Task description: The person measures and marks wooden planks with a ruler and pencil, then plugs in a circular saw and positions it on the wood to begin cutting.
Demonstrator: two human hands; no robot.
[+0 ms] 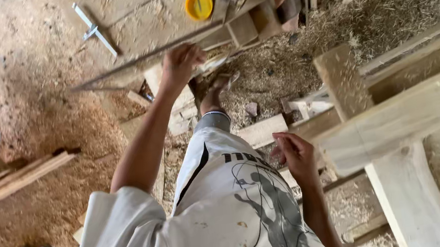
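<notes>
the left hand [181,63] is closed around one end of a long thin dark strip [143,57] above the sawdust floor [25,109]. the right hand [296,156] hangs loose and empty beside a pale wooden beam [400,116]. lifting looks only begun.

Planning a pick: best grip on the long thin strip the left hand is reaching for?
Probably the near end, where the left hand meets the long thin strip. It lies low and flat across the sawdust floor, so come from above and pinch across its narrow width; the far end trails away to the left.
</notes>
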